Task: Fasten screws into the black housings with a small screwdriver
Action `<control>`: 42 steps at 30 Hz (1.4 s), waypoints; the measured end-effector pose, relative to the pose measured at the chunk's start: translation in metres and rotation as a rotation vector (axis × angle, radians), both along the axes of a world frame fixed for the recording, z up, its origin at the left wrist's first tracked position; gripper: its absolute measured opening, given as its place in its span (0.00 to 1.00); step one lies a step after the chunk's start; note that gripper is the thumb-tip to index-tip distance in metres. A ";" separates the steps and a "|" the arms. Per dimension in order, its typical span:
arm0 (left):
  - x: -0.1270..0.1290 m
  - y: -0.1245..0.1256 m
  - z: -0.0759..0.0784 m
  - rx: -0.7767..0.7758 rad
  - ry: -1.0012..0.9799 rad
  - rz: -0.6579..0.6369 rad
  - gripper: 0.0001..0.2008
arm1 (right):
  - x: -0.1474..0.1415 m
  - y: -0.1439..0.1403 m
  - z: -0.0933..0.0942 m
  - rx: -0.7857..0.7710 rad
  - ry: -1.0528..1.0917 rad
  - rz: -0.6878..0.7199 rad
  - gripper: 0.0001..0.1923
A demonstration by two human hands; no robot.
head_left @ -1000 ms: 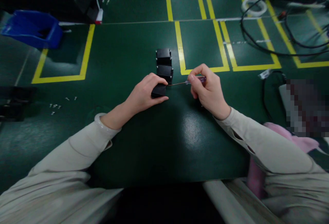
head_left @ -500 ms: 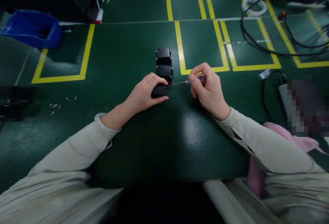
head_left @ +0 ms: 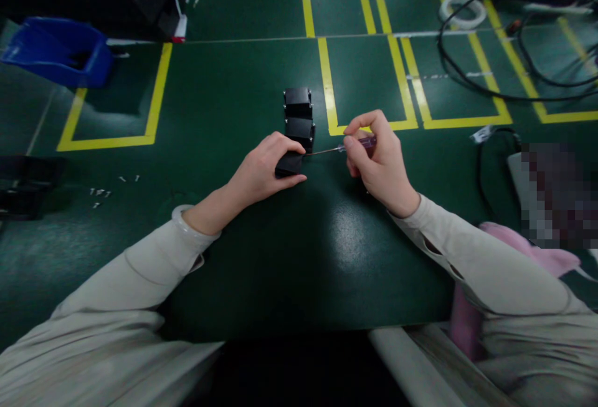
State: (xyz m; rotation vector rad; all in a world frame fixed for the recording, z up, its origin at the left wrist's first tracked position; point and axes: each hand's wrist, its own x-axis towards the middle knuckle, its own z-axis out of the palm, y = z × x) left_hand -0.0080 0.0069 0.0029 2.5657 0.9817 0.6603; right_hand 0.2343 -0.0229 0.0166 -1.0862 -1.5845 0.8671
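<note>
We see our left hand (head_left: 261,170) closed over a small black box-shaped part (head_left: 288,164) that lies on the dark green counter (head_left: 261,257), fingers curled across its top and thumb along its near edge, so this grip is clenched on the part. Our right hand (head_left: 379,161) pinches a slim screwdriver with a purple handle (head_left: 363,143) between thumb and fingertips; its thin metal shaft runs leftward, roughly level, and its tip meets the right side of the held part. Just behind that part, touching it, stand two more small black boxes (head_left: 299,117) in a row running away from us. Yellow tape outlines (head_left: 364,52) mark the counter beyond, with a blue plastic bin (head_left: 60,52) far left and black cables (head_left: 490,83) far right.
</note>
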 end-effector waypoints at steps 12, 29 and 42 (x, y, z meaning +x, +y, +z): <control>0.000 0.000 0.000 -0.023 0.004 0.011 0.18 | 0.000 0.000 0.001 0.007 -0.012 -0.004 0.09; 0.000 0.000 -0.001 -0.015 0.006 0.003 0.18 | 0.000 0.000 -0.004 0.034 0.009 0.002 0.07; 0.000 0.000 -0.001 -0.005 0.004 0.005 0.18 | 0.000 0.000 -0.002 0.027 0.025 0.010 0.08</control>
